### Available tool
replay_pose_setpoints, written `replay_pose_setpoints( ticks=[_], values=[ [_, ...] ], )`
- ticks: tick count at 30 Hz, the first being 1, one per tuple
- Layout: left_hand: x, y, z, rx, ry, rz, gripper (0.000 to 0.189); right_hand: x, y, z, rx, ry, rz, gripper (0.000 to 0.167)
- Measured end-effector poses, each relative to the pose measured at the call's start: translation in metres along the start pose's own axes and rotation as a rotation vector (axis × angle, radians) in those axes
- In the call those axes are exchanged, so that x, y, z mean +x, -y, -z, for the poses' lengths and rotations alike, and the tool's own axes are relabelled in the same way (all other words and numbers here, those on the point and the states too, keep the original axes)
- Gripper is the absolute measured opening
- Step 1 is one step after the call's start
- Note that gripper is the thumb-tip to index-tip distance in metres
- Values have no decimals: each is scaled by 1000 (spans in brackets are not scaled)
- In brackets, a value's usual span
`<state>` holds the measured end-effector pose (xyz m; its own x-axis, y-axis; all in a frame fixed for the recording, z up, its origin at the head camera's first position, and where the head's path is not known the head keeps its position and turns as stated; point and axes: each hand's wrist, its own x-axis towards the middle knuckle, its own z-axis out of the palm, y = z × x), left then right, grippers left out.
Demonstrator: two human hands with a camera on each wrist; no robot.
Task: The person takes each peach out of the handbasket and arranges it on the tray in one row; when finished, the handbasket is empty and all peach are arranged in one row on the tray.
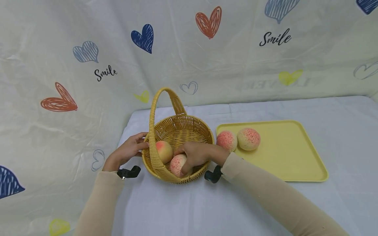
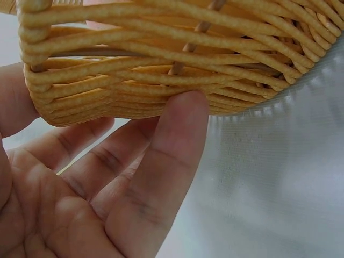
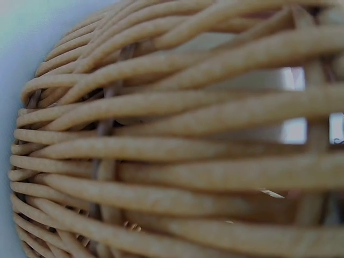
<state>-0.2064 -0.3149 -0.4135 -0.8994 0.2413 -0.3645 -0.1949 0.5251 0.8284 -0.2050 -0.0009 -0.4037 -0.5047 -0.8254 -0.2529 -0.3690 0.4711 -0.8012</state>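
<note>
A round wicker basket (image 1: 193, 122) with a tall arched handle stands on the table. Inside it lies a smooth yellow-orange peach (image 1: 164, 151). My right hand (image 1: 196, 154) reaches over the basket's right rim and grips a speckled pink-and-cream peach (image 1: 178, 165) low inside, beside the smooth one. On the other side, my left hand (image 1: 130, 149) holds the basket's left edge; in the left wrist view a fingertip (image 2: 185, 110) presses the woven wall (image 2: 123, 70). The right wrist view is filled by the basket's wall (image 3: 177, 140), hiding the right hand there.
To the right lies a yellow tray (image 1: 283, 147). Near its left end sit two speckled peaches, one pink (image 1: 226, 141) and one paler (image 1: 249, 139), side by side. A white cloth (image 1: 189, 209) covers the table, and a heart-printed curtain (image 1: 236, 59) hangs behind.
</note>
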Motion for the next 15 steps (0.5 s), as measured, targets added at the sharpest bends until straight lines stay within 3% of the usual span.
replay_pose_setpoints(
  ticks=[4, 15],
  values=[
    [0, 1, 1, 5, 3, -8, 53, 0, 1, 1, -19, -4, 0, 34],
    [-1, 1, -1, 12, 6, -17, 53, -1, 2, 1, -66, -40, -41, 49]
  ],
)
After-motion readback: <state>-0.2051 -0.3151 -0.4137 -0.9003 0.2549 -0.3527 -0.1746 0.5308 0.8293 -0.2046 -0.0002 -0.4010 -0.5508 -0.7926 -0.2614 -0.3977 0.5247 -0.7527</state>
